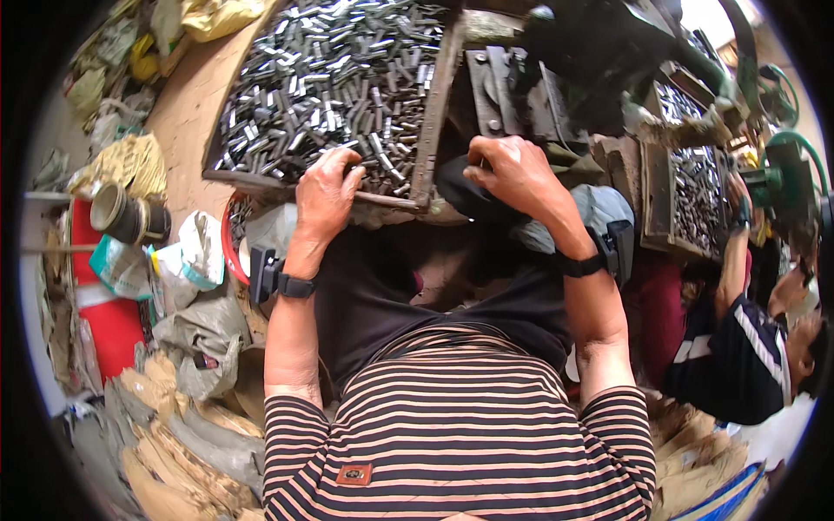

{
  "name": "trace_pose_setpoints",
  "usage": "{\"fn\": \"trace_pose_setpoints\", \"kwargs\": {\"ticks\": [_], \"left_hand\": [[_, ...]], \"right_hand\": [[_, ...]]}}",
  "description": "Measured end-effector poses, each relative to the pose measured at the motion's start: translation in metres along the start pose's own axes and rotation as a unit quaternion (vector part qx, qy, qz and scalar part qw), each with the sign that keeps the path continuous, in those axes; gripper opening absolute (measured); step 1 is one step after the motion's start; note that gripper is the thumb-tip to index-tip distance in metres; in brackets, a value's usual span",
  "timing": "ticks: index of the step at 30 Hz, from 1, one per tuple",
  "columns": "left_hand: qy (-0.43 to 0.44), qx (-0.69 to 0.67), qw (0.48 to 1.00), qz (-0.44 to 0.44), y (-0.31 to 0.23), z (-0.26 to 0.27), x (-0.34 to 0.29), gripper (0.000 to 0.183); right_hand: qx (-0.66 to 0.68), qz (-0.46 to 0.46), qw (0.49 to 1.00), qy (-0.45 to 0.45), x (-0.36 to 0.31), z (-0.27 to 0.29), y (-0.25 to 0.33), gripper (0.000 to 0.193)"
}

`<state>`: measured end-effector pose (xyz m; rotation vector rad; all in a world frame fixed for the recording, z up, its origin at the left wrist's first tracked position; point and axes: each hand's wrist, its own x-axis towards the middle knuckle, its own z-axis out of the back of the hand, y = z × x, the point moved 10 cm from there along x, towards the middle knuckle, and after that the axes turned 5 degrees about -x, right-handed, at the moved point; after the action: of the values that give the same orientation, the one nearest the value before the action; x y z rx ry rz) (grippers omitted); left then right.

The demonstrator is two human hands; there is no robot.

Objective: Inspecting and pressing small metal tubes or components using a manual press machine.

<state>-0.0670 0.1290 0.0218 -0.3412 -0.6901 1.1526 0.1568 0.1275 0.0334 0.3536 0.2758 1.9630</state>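
Small shiny metal cylinders [334,74] fill a wooden tray [432,117] in front of me. My left hand [326,195] is at the tray's near edge, its fingers curled toward the thumb beside the nearest pieces. Whatever it may pinch is hidden or too small to name. To the right of the tray, my right hand [519,174] hovers before a dark machine [591,52] with metal plates [493,87] at its base. Its fingers are bent in and close to the thumb; I cannot make out anything between them.
On the right, a co-worker [730,356] reaches toward a second tray [658,195] of metal pieces, near a green machine [786,178]. Bags [204,339], a dark can [130,215] and a red container [234,239] stand at left. Brown sacking [165,451] lies behind at lower left.
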Motion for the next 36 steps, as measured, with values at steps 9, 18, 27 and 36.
{"fn": "trace_pose_setpoints", "kwargs": {"ticks": [9,18,27,36], "left_hand": [[0.114,-0.063,0.991,0.024,-0.001,-0.017,0.002,0.02],[0.21,-0.127,0.969,0.03,-0.032,-0.048,0.012,0.017],[0.163,-0.156,0.974,-0.025,-0.068,-0.029,0.017,0.016],[0.032,-0.236,0.965,-0.114,-0.064,-0.049,-0.002,0.026]], "right_hand": [[-0.079,-0.123,0.989,-0.003,-0.171,0.144,-0.071,0.023],[-0.121,-0.375,0.916,0.078,-0.343,0.263,-0.059,0.018],[-0.285,-0.345,0.889,0.096,-0.227,0.34,0.007,0.015],[-0.138,-0.116,0.974,0.135,0.027,0.255,-0.076,0.029]]}}
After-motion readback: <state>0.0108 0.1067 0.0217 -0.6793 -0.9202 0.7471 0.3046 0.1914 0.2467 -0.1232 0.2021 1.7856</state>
